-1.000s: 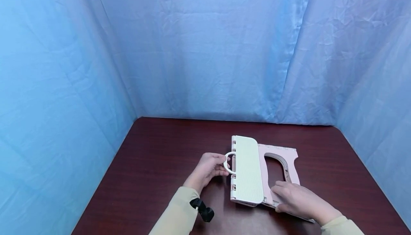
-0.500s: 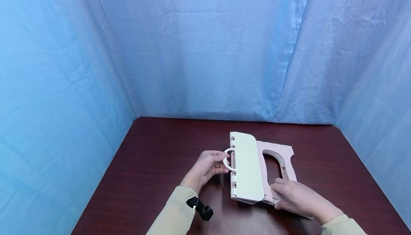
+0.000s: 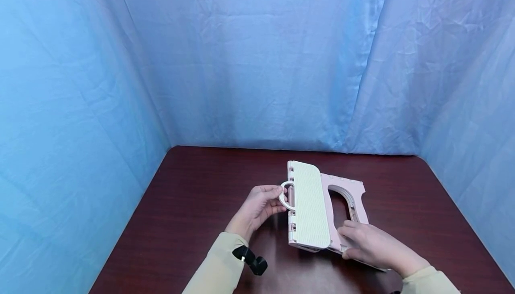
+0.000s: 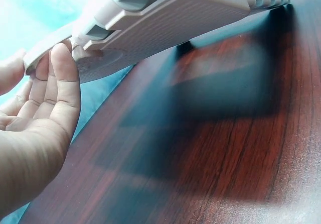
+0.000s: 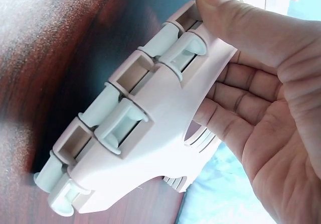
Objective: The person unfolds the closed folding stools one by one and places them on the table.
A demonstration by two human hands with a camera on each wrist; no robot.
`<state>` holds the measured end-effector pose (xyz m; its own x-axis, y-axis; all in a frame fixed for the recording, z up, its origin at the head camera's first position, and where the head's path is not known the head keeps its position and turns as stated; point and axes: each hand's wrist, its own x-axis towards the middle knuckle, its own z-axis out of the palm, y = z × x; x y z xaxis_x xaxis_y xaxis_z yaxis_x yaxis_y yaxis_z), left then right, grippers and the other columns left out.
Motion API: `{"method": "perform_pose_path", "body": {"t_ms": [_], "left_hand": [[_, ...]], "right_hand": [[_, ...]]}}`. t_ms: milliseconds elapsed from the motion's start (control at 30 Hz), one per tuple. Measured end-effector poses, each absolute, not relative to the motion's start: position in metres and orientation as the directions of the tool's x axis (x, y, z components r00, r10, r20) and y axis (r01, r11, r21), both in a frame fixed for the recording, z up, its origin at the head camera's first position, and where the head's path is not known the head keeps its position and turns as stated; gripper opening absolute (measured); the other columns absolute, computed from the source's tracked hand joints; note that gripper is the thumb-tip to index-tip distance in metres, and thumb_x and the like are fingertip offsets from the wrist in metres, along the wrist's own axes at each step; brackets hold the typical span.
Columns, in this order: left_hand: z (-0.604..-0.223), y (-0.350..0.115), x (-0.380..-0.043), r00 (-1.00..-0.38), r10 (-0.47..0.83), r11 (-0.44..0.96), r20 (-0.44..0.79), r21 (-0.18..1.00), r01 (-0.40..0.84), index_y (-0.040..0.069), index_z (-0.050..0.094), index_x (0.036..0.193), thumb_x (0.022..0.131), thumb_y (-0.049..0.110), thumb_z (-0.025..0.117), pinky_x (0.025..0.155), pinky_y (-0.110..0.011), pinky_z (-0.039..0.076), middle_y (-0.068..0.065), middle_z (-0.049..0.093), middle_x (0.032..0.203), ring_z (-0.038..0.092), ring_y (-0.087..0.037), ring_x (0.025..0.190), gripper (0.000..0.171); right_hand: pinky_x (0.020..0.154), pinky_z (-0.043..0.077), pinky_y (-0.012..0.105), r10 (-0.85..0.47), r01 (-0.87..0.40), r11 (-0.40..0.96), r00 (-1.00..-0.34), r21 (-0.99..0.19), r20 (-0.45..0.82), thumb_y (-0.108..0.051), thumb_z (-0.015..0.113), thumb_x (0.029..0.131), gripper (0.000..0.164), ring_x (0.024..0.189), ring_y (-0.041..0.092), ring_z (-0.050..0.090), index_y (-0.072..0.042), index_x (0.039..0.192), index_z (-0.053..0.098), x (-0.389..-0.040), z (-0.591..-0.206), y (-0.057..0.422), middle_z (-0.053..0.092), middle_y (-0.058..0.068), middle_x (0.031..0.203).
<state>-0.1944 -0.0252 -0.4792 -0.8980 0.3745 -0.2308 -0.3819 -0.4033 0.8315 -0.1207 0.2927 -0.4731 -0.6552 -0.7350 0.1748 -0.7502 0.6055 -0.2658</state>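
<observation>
It's all plastic on the stool (image 3: 323, 195) right of centre, finely rippled across the panel (image 3: 309, 207), smooth along the side (image 5: 160, 108)! The table (image 3: 209, 186) gleams below, glossy wood grain with blurred reflections, while creased, faintly satiny cloth curtains (image 3: 257, 66) fill the top.

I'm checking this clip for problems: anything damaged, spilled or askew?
Nothing looks damaged or spilled. The stool tilts, one end above the table, but the left hand holds up that end, so this hardly seems odd.
</observation>
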Motion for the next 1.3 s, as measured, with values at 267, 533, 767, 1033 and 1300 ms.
{"method": "perform_pose_path", "body": {"t_ms": [267,533,767,1033,1300], "left_hand": [[-0.478,-0.021,-0.193,-0.931,0.322,-0.446,-0.173,0.839,-0.310,-0.011,0.068,0.113,0.102,0.009,0.062,0.078,-0.028,0.058,-0.006,0.075,0.088,0.070,-0.012,0.073,0.023],[-0.474,-0.019,-0.188,-0.934,0.317,-0.445,-0.162,0.845,-0.298,-0.012,0.066,0.116,0.102,0.010,0.062,0.081,-0.031,0.059,-0.006,0.075,0.088,0.072,-0.012,0.076,0.027],[-0.468,-0.016,-0.185,-0.934,0.326,-0.470,-0.149,0.831,-0.297,-0.013,0.063,0.118,0.103,0.010,0.060,0.073,-0.030,0.060,-0.007,0.073,0.089,0.070,-0.014,0.075,0.028],[-0.465,-0.014,-0.182,-0.937,0.320,-0.493,-0.138,0.820,-0.290,-0.015,0.062,0.118,0.104,0.008,0.058,0.076,-0.031,0.060,-0.008,0.073,0.089,0.070,-0.014,0.078,0.027],[-0.460,-0.013,-0.178,-0.941,0.308,-0.485,-0.139,0.828,-0.281,-0.018,0.059,0.125,0.101,0.012,0.064,0.078,-0.030,0.060,-0.008,0.073,0.092,0.070,-0.015,0.079,0.038]], "right_hand": [[0.059,0.036,0.017,-0.726,-0.742,0.609,-0.664,-0.281,0.180,-0.028,0.087,0.076,0.032,0.070,-0.005,0.038,-0.024,0.092,0.061,-0.121,-0.472,0.292,0.047,-0.016,0.087],[0.060,0.036,0.016,-0.726,-0.744,0.603,-0.661,-0.287,0.189,-0.027,0.088,0.076,0.032,0.071,-0.006,0.039,-0.025,0.092,0.061,-0.120,-0.471,0.294,0.048,-0.017,0.088],[0.061,0.036,0.014,-0.735,-0.764,0.578,-0.640,-0.288,0.222,-0.026,0.088,0.074,0.033,0.073,-0.006,0.041,-0.025,0.094,0.062,-0.120,-0.472,0.296,0.049,-0.017,0.090],[0.060,0.037,0.016,-0.743,-0.769,0.569,-0.633,-0.292,0.219,-0.029,0.087,0.076,0.032,0.074,-0.006,0.042,-0.024,0.096,0.063,-0.121,-0.473,0.298,0.050,-0.016,0.092],[0.061,0.038,0.015,-0.746,-0.777,0.559,-0.624,-0.290,0.233,-0.028,0.087,0.076,0.032,0.076,-0.004,0.044,-0.024,0.096,0.063,-0.120,-0.473,0.299,0.051,-0.016,0.093]]}}
